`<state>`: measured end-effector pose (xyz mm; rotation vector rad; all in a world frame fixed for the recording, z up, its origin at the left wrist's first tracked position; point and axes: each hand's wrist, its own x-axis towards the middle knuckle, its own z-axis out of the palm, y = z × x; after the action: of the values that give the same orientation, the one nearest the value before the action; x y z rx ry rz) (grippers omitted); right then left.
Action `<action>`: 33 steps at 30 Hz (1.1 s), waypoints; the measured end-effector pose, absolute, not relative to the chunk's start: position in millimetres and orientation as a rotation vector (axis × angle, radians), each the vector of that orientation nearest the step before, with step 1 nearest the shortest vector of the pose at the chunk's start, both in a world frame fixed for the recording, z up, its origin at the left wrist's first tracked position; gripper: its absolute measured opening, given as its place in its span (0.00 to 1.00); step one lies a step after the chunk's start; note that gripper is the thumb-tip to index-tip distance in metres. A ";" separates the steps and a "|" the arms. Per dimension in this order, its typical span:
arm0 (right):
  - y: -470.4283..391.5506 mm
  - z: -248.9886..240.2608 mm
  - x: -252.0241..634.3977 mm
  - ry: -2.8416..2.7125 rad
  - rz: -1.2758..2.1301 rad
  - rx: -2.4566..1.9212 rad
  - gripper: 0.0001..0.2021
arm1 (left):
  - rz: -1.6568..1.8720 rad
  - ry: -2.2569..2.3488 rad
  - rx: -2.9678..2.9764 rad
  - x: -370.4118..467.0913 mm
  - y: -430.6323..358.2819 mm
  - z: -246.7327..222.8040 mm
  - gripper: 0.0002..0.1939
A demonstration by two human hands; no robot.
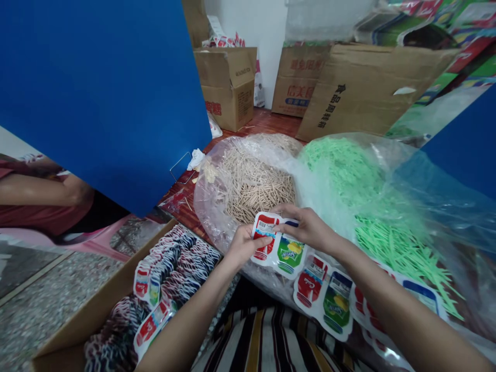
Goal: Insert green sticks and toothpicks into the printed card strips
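Holding a red-and-green packet [287, 252] — left fingers [262, 242] pinching its edge, right fingers [290, 229] its top.

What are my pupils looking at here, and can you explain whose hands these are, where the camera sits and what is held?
There is no machine: these are one person's bare hands. The single picture comes from a camera worn on the head, looking forward and down. The left hand and right hand hold a printed packet between them. On the reddish surface, clear plastic surrounds thin beige sticks and green strips. More packets lie near the lap; others fill a cardboard box at the left.
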<state>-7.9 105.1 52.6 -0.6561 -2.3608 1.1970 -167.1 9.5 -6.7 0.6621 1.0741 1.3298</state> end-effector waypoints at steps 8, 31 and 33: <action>105.9 48.1 10.4 -2.376 1.205 -0.761 0.15 | 1.352 1.059 0.647 -150.7 5.8 -11.1 0.19; 5.2 47.1 107.0 -2.408 0.158 -0.296 0.12 | 1.731 1.315 1.789 -106.3 -64.5 19.7 0.07; -7.2 49.2 113.8 -2.425 -0.004 -0.242 0.13 | 1.797 1.353 1.911 -106.5 -69.1 19.2 0.08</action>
<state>113.8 -7.2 49.2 -0.2421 -2.4247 -0.0039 -106.5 -69.1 19.2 1.9112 1.3528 1.7974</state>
